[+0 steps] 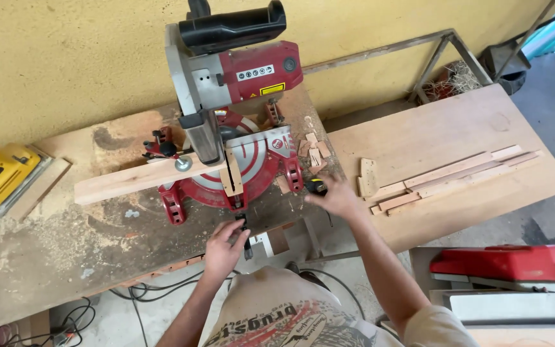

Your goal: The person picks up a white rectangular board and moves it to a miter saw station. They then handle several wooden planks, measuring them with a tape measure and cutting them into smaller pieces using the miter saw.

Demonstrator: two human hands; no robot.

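My left hand is at the front edge of the worktop, fingers curled round the black handle at the front of the mitre saw. My right hand lies closed over a yellow-and-black tape measure just right of the saw base. A plank lies across the saw table under the raised blade, uncut where it shows. Cut strips are stacked on the board to the right, small offcuts by the saw.

A rough yellow wall stands behind the sawdust-strewn desk. Beside it lies a plywood board on a metal frame. Black cables trail across the grey concrete floor.
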